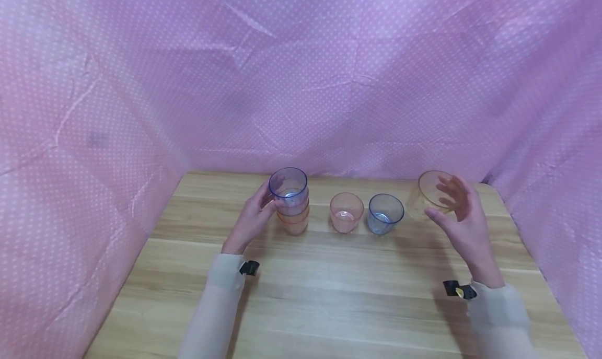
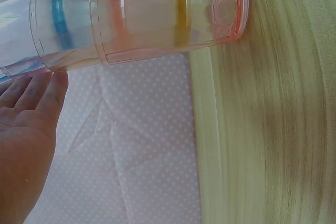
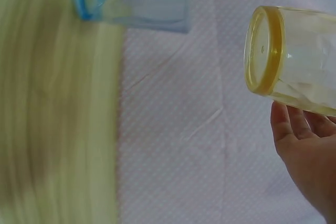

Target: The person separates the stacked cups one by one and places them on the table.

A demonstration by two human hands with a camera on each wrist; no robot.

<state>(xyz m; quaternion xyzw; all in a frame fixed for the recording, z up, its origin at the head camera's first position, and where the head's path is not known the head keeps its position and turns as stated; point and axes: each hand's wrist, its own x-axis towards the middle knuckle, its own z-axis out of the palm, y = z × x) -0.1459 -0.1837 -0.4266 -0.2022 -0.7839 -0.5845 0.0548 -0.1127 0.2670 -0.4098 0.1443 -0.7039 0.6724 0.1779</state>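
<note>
Near the back of the table, my left hand [image 1: 251, 215] curls round the upper part of a stack of clear plastic cups [image 1: 295, 220], thumb in front and fingers behind. A blue-rimmed cup [image 1: 288, 181] tops the stack, and the lowest cup has a pink base [image 2: 239, 6]. My right hand [image 1: 465, 223] holds a yellow clear cup [image 3: 270, 51] by its side, upright and raised off the table. Between the hands stand a pink cup [image 1: 346, 212] and a blue cup [image 1: 385, 214], side by side and mouth up.
The wooden table [image 1: 320, 301] ends just behind the cups. Pink polka-dot cloth [image 1: 329, 87] hangs behind it and along both sides. Black straps [image 1: 249, 268] sit at the wrists.
</note>
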